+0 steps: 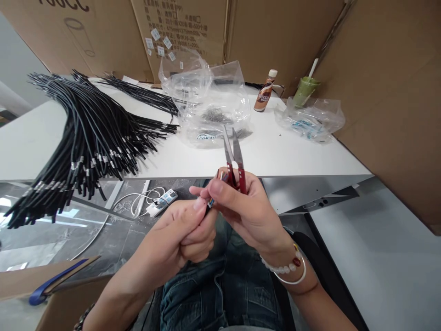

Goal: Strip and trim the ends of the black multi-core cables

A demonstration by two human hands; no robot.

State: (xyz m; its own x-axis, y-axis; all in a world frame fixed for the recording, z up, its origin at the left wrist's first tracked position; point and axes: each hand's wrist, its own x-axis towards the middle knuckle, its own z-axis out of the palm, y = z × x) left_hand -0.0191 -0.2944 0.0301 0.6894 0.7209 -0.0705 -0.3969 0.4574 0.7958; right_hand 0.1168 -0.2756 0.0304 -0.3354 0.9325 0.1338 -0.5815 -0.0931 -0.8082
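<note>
Over our lap, our left hand pinches a black cable just below its coloured wires; our right hand grips scissors while fingering those wires. We do best to hold the cable steady, blades pointing away.

The bottle reads "ESCAFE", the carton bears "475mmX375mm".

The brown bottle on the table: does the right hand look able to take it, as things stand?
Probably not at once: the right hand is occupied with the red-handled scissors. Otherwise, nothing seems to stand between the hand and the brown bottle across the white table.
</note>
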